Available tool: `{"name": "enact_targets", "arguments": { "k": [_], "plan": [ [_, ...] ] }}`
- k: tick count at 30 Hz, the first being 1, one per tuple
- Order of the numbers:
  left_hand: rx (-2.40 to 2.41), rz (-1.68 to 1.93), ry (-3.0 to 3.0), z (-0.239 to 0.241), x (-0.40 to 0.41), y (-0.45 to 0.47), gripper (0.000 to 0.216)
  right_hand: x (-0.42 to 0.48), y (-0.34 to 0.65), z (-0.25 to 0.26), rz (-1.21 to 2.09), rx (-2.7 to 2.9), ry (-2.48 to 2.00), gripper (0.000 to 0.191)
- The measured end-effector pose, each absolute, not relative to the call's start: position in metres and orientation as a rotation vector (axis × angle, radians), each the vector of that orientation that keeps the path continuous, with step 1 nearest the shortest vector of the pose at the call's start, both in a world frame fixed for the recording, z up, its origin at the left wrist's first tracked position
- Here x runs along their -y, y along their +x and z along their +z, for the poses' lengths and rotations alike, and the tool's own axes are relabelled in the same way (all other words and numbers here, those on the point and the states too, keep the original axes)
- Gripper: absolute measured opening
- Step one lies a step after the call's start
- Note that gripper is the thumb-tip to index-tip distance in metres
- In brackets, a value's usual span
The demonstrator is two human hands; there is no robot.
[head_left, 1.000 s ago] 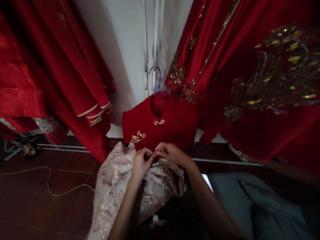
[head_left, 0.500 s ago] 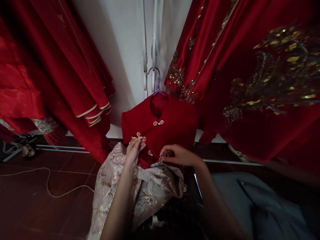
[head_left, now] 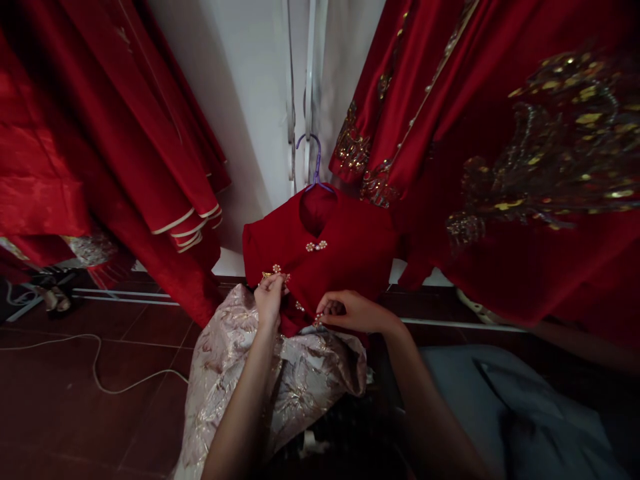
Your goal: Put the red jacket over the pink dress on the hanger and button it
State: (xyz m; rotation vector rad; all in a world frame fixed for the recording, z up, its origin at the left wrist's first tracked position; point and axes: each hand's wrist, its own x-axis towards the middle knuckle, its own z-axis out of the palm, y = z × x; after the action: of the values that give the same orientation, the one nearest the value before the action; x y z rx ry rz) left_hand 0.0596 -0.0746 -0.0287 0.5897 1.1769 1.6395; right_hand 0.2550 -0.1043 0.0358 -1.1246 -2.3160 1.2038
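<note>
Red top (head_left: 355, 247) between hanging garments (head_left: 165, 147); left hand (head_left: 270, 299), right hand (head_left: 354, 311), apart, pinch its ornaments (head_left: 318, 319); brocade (head_left: 220, 373) at its bottom edge.

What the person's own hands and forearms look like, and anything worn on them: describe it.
The left hand and right hand are ungloved, with slim fingers. The left forearm and right forearm are slender, with no sleeve, watch or bracelet visible. It is too dim to make out rings.

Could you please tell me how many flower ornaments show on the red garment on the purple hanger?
6 flower ornaments show: two near the red garment's neck, two beside the left hand, one at the right hand, one between them. Others may be hidden.
</note>
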Motion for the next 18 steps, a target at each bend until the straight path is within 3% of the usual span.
{"name": "enact_targets", "arguments": {
  "k": [5, 10, 18],
  "plan": [
    [-1.243, 1.345, 1.048, -0.007, 0.074, 0.063, 0.039, 0.105, 0.263, 0.039, 1.29, 2.338, -1.107, 0.023],
    [-1.42, 1.343, 1.945, 0.039, 0.067, 0.067, 0.023, 0.106, 0.27, 0.04, 1.353, 2.386, -1.123, 0.028],
    [-1.555, 0.9, 2.869, 0.071, 0.042, 0.081, 0.028, 0.105, 0.272, 0.038, 1.309, 2.407, -1.157, 0.031]
  ]
}}
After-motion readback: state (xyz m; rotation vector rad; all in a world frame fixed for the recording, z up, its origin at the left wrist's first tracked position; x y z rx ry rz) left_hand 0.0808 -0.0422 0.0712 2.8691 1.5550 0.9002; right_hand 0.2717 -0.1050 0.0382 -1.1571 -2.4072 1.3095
